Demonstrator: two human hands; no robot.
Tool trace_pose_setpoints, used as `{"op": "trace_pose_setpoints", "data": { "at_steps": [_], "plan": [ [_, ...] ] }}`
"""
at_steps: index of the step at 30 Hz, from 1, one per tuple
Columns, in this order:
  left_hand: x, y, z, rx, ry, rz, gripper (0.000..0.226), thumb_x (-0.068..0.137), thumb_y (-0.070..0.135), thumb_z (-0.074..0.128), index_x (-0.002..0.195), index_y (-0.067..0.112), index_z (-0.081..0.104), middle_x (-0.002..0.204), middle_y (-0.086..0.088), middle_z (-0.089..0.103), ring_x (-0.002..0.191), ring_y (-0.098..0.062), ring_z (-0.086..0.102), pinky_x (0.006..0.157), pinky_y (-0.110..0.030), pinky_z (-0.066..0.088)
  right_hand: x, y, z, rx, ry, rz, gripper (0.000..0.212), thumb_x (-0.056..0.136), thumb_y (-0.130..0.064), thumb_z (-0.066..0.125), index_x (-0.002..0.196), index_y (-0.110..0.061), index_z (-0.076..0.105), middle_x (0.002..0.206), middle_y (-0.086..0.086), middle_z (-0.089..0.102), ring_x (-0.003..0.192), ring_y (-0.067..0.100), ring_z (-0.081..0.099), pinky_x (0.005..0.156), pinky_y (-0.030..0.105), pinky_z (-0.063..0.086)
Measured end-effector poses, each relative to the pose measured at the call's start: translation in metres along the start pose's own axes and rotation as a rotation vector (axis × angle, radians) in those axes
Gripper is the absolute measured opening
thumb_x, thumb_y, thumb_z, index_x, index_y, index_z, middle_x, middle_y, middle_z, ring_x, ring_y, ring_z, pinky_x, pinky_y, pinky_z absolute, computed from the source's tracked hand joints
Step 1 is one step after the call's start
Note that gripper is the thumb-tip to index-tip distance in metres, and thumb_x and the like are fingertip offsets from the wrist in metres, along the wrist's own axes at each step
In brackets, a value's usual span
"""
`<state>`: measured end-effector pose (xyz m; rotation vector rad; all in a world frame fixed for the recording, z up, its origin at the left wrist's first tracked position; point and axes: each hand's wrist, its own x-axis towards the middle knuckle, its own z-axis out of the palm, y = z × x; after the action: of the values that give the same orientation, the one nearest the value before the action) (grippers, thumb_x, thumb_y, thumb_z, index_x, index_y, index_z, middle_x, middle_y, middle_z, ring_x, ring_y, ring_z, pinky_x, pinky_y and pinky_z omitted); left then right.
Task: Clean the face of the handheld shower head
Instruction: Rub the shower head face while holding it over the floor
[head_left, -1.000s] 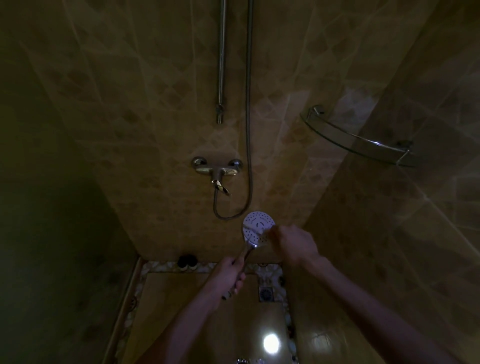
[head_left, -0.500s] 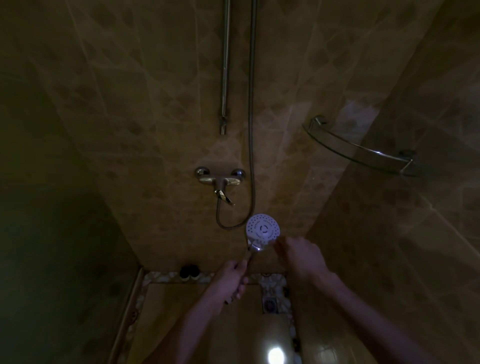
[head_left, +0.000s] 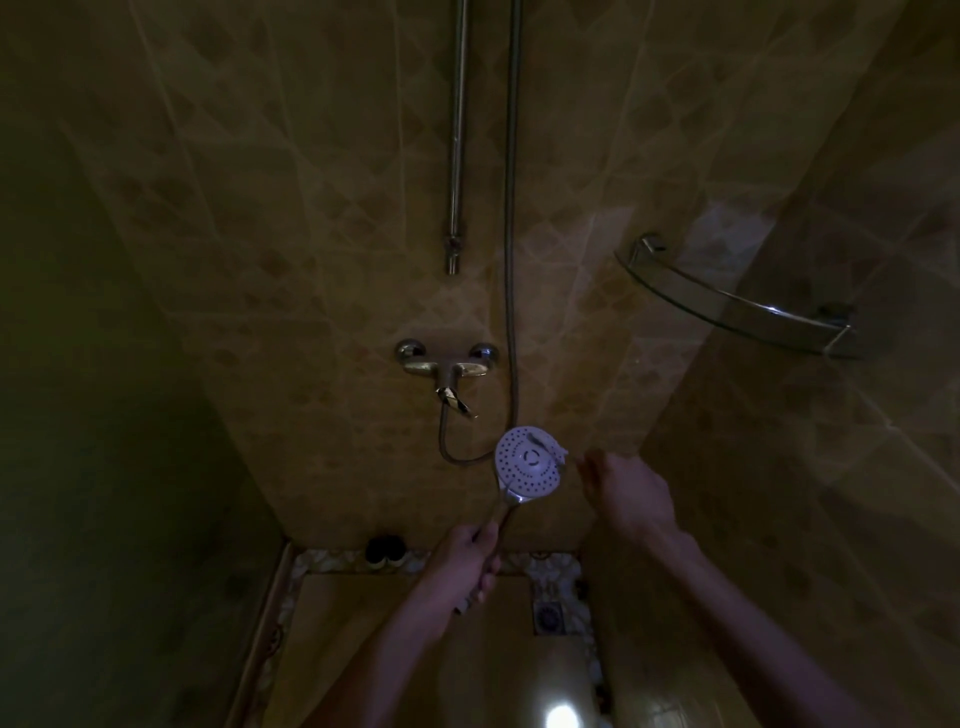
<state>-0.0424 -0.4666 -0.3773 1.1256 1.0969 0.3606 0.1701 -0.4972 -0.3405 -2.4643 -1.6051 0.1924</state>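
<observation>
- Left hand (head_left: 467, 564) has its grip wrapped round the chrome handle of the round white handheld shower head (head_left: 529, 464), holding the perforated face tilted up toward the camera.
- Right hand (head_left: 626, 493) sits just to the right of the shower head; its fingers look loosely curled, and whether they hold a small brush or cloth cannot be told in the dim light. Something thin and pale lies across the upper right edge of the face.
- Shower head is held just below and to the right of the chrome wall mixer tap (head_left: 448, 369), with the metal hose (head_left: 511, 218) looping down from the tap and up the wall.
- Judged step: mid-scrub of the face; next, the right hand likely needs to return to the nozzles and work across them.
- Compared with half a second ago, the right hand has drawn away from the face's lower edge, and the shower head has been raised slightly.
</observation>
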Motion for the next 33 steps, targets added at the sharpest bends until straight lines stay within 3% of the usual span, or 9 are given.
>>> {"op": "trace_pose_setpoints", "data": {
  "at_steps": [2, 6, 9, 14, 20, 24, 28, 30, 33],
  "plan": [
    [0.001, 0.001, 0.0, 0.001, 0.0, -0.011, 0.028, 0.099, 0.033, 0.042, 0.097, 0.008, 0.057, 0.065, 0.0, 0.052, 0.044, -0.007, 0.044, 0.043, -0.022, 0.034, 0.009, 0.007, -0.004, 0.005, 0.059, 0.063, 0.035, 0.098, -0.046, 0.034, 0.092, -0.022, 0.059, 0.083, 0.004, 0.067, 0.077, 0.024, 0.066, 0.066, 0.036, 0.053],
    [0.004, 0.002, -0.001, 0.003, 0.0, -0.007, 0.028, 0.099, 0.032, 0.041, 0.097, 0.008, 0.056, 0.063, 0.001, 0.051, 0.042, -0.006, 0.044, 0.041, -0.021, 0.034, -0.017, -0.007, 0.008, 0.06, -0.066, -0.071, 0.03, 0.101, -0.044, 0.032, 0.095, -0.029, 0.057, 0.069, -0.011, 0.056, 0.059, 0.004, 0.056, 0.051, 0.021, 0.042],
    [0.004, 0.003, -0.002, 0.011, -0.007, 0.005, 0.027, 0.1, 0.03, 0.04, 0.091, 0.009, 0.054, 0.062, 0.0, 0.049, 0.043, -0.007, 0.042, 0.041, -0.021, 0.033, -0.027, -0.012, 0.008, 0.025, -0.129, -0.162, 0.03, 0.1, -0.045, 0.031, 0.096, -0.03, 0.057, 0.078, -0.006, 0.064, 0.068, 0.008, 0.061, 0.061, 0.027, 0.049],
    [0.006, 0.001, -0.002, 0.0, -0.01, 0.007, 0.031, 0.099, 0.033, 0.043, 0.08, 0.011, 0.052, 0.055, 0.001, 0.049, 0.042, -0.01, 0.042, 0.042, -0.023, 0.031, 0.017, 0.005, -0.006, -0.026, 0.029, 0.041, 0.034, 0.098, -0.045, 0.035, 0.094, -0.022, 0.059, 0.089, 0.007, 0.068, 0.083, 0.025, 0.066, 0.065, 0.033, 0.05],
    [0.01, 0.002, -0.006, -0.005, 0.01, -0.018, 0.03, 0.098, 0.035, 0.043, 0.085, 0.011, 0.056, 0.059, 0.001, 0.051, 0.042, -0.008, 0.044, 0.042, -0.024, 0.034, -0.013, -0.021, 0.008, 0.056, -0.111, -0.148, 0.038, 0.099, -0.052, 0.029, 0.091, -0.028, 0.059, 0.074, -0.009, 0.06, 0.065, 0.007, 0.061, 0.062, 0.028, 0.053],
    [0.007, 0.001, -0.008, -0.002, 0.002, 0.01, 0.029, 0.099, 0.033, 0.042, 0.087, 0.01, 0.055, 0.06, 0.002, 0.051, 0.044, -0.008, 0.045, 0.043, -0.024, 0.035, 0.005, -0.017, 0.005, 0.0, -0.073, -0.098, 0.027, 0.099, -0.043, 0.038, 0.103, -0.028, 0.06, 0.086, -0.003, 0.066, 0.077, 0.014, 0.065, 0.066, 0.032, 0.052],
    [0.009, 0.002, -0.008, 0.009, 0.001, 0.009, 0.029, 0.099, 0.033, 0.041, 0.087, 0.012, 0.056, 0.061, 0.001, 0.052, 0.045, -0.009, 0.045, 0.044, -0.024, 0.036, 0.02, -0.017, -0.004, -0.004, -0.004, -0.012, 0.033, 0.099, -0.044, 0.034, 0.102, -0.025, 0.061, 0.088, 0.004, 0.069, 0.081, 0.022, 0.067, 0.068, 0.037, 0.053],
    [0.012, 0.0, -0.008, 0.0, 0.001, -0.005, 0.029, 0.099, 0.033, 0.041, 0.084, 0.012, 0.055, 0.059, 0.001, 0.051, 0.042, -0.008, 0.044, 0.043, -0.024, 0.035, 0.006, -0.026, 0.006, -0.01, -0.079, -0.086, 0.029, 0.099, -0.044, 0.033, 0.109, -0.031, 0.057, 0.087, 0.0, 0.068, 0.076, 0.016, 0.066, 0.067, 0.035, 0.054],
    [0.014, -0.004, -0.009, 0.006, 0.006, -0.026, 0.03, 0.099, 0.033, 0.04, 0.08, 0.014, 0.053, 0.058, 0.001, 0.051, 0.04, -0.009, 0.043, 0.042, -0.024, 0.034, -0.017, -0.037, 0.021, -0.066, -0.142, -0.207, 0.03, 0.1, -0.047, 0.027, 0.097, -0.031, 0.052, 0.085, -0.002, 0.064, 0.073, 0.014, 0.063, 0.068, 0.034, 0.054]
  ]
}}
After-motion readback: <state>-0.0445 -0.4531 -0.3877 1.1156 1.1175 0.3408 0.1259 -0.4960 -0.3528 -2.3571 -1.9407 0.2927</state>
